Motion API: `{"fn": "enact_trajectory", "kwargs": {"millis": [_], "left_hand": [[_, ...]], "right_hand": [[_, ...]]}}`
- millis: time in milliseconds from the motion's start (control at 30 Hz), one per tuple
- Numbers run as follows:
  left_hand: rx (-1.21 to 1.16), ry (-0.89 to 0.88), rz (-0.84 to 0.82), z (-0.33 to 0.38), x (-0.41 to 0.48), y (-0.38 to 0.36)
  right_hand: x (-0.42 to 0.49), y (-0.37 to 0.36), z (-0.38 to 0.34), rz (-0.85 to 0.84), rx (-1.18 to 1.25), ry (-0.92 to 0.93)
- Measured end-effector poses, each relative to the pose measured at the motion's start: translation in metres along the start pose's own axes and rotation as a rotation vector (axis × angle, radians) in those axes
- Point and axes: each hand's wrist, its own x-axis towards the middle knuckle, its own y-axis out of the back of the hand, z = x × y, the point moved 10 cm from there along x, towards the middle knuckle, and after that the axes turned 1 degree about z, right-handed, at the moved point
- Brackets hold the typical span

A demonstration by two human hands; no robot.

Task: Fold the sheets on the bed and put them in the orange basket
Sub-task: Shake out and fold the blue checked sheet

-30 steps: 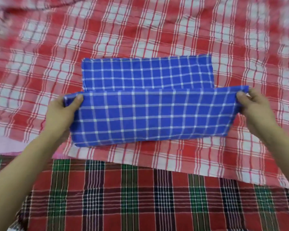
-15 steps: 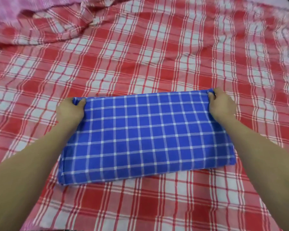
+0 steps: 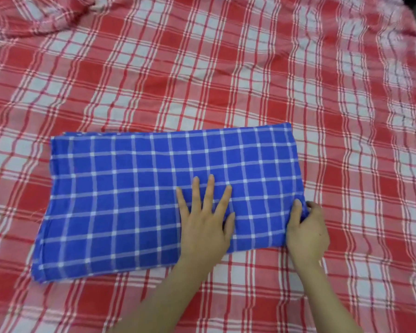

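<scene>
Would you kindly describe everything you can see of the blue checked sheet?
The blue checked sheet is woven-looking cloth, blue with thin white grid lines, folded into a layered rectangle flat on the red checked sheet. Layer edges show at its left end. The left hand presses flat on its right half, fingers spread; the right hand pinches its right edge.

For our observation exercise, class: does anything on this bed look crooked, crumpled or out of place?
Slightly. The folded blue sheet lies askew, its near edge slanting, layers peeking out at its far left corner. The red checked sheet beneath is bunched at the far left.
</scene>
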Motion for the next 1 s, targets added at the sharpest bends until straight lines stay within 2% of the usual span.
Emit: {"fn": "enact_trajectory", "kwargs": {"millis": [100, 167, 233, 300, 367, 400, 500, 533, 567, 667, 800, 867, 933, 967, 1000], "left_hand": [[0.040, 0.046, -0.058, -0.004, 0.003, -0.017], [0.018, 0.039, -0.090, -0.005, 0.004, -0.021], [-0.024, 0.017, -0.122, -0.004, 0.004, -0.018], [-0.121, 0.026, -0.094, -0.007, 0.001, -0.001], [-0.478, 0.185, -0.011, -0.030, -0.003, 0.030], [-0.712, 0.343, 0.009, -0.053, -0.009, 0.041], [-1.382, 0.781, 0.049, -0.114, -0.020, 0.048], [-1.529, 0.865, 0.073, -0.129, -0.019, 0.048], [-1.579, 0.913, 0.082, -0.143, -0.017, 0.049], [-1.479, 0.919, 0.034, -0.165, -0.007, 0.058], [-1.115, 0.741, 0.028, -0.165, 0.017, 0.071], [-0.907, 0.675, 0.076, -0.162, 0.027, 0.079], [-0.782, 0.634, 0.179, -0.163, 0.037, 0.088], [-0.770, 0.625, 0.239, -0.165, 0.044, 0.092], [-0.775, 0.609, 0.281, -0.167, 0.051, 0.094]], "right_hand": [[0.008, -0.007, 0.003, -0.348, 0.417, -0.165], [0.005, -0.003, -0.010, -0.564, 0.566, -0.259], [-0.005, 0.011, -0.039, -0.682, 0.620, -0.234], [-0.020, 0.030, -0.081, -0.683, 0.632, -0.086], [-0.050, 0.048, -0.131, -0.619, 0.538, 0.130], [-0.070, 0.050, -0.154, -0.590, 0.451, 0.267], [-0.135, 0.017, -0.204, -0.596, -0.009, 0.628], [-0.155, -0.006, -0.209, -0.611, -0.175, 0.719], [-0.174, -0.028, -0.214, -0.621, -0.290, 0.793], [-0.209, -0.082, -0.211, -0.666, -0.468, 0.862], [-0.221, -0.106, -0.206, -0.613, -0.512, 0.934], [-0.220, -0.090, -0.210, -0.569, -0.332, 0.978], [-0.219, -0.076, -0.204, -0.678, -0.045, 0.999], [-0.211, -0.070, -0.197, -0.770, 0.074, 0.924], [-0.198, -0.059, -0.190, -0.739, 0.174, 0.866]]}}
